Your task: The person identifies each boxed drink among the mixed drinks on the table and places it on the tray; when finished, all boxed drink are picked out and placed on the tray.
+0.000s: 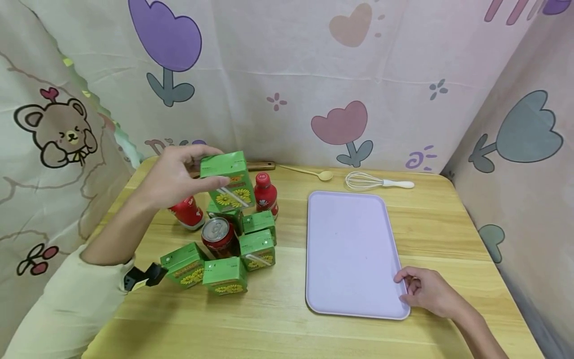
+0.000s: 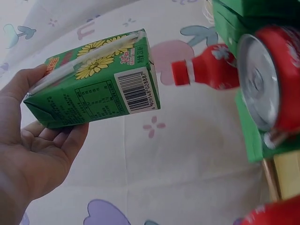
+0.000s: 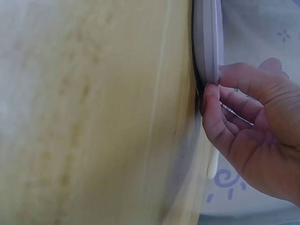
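Observation:
My left hand [image 1: 168, 177] grips a green drink carton [image 1: 244, 185] with yellow flowers and a straw on its side, raised above a cluster of drinks. In the left wrist view, thumb and fingers clasp one end of that carton [image 2: 93, 86], and its barcode shows. Below it, several more green cartons [image 1: 224, 271] surround a red can [image 1: 219, 239]. A red bottle [image 1: 266, 195] stands behind them; another red container [image 1: 188, 213] is partly hidden by my left arm. My right hand [image 1: 430, 291] pinches the right rim of a lilac tray [image 1: 350, 249], fingers and thumb at its edge [image 3: 213, 56].
Toward the back of the wooden table lie a white whisk [image 1: 365, 181], a yellowish spoon [image 1: 314, 173] and a brown handle [image 1: 263, 165], mostly hidden behind the drinks. Patterned cloth [image 1: 287, 65] hangs at the back and both sides.

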`<state>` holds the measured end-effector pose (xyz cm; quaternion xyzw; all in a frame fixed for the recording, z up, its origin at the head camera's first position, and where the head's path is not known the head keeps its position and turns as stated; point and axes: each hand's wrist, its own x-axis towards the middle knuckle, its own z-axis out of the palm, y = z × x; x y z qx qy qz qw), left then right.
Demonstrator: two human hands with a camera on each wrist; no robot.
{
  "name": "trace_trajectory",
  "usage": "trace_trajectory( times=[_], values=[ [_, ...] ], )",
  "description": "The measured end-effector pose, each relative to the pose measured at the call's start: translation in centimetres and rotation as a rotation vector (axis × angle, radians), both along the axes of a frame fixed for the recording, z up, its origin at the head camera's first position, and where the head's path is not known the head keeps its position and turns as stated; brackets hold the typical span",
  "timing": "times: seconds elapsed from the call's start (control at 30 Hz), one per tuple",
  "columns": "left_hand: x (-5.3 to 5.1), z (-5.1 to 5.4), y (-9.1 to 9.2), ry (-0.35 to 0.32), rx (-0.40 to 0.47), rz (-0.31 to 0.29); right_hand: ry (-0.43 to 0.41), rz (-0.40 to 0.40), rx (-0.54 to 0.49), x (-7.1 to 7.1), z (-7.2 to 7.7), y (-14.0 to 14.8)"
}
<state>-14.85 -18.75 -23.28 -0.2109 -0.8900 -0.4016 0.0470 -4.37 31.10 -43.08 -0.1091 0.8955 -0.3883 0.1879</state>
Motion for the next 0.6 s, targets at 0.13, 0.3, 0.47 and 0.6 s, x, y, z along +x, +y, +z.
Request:
trace_trajectory(
  times=[0.13,0.3,0.47,0.6],
  values=[
    [-0.6,0.3,1.8,-0.059,0.026,-0.008,0.002,-0.007,0.019,0.0,0.1,-0.1],
    [-1.8,0.7,4.4,-0.055,0.039,-0.097,-0.009,-0.009,0.021,0.0,0.2,-0.1],
    [-2.5,1.3,6.8,-0.027,0.076,-0.175,-0.023,-0.016,0.019,0.0,0.3,-0.2],
    [-3.1,1.3,8.8,-0.042,0.122,-0.238,-0.020,-0.022,0.032,0.0,0.3,-0.2]
  ],
)
